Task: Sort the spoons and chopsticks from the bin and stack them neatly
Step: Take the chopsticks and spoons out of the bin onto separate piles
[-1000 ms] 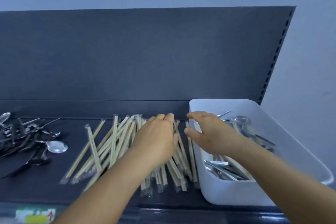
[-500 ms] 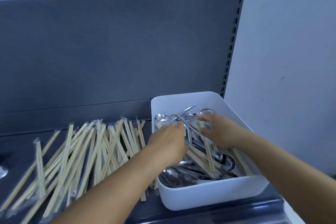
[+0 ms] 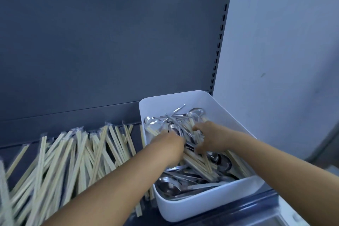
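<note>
Both hands are reaching into the bin (image 3: pixel 207 205) at the shelf's (image 3: pixel 247 207) right end. Wrapped chopsticks (image 3: pixel 198 163) are lying lengthwise, near wall to far wall, directly under them, tangled with spoons (image 3: pixel 168 187). The left hand (image 3: pixel 169 143) and right hand (image 3: pixel 211 137) are curling down among them; whether either is gripping anything, I cannot tell.

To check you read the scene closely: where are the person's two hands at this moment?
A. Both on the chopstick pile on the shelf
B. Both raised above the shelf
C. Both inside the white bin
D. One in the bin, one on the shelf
C: the left hand and right hand both reach into the white bin, among its spoons and chopsticks.
</note>
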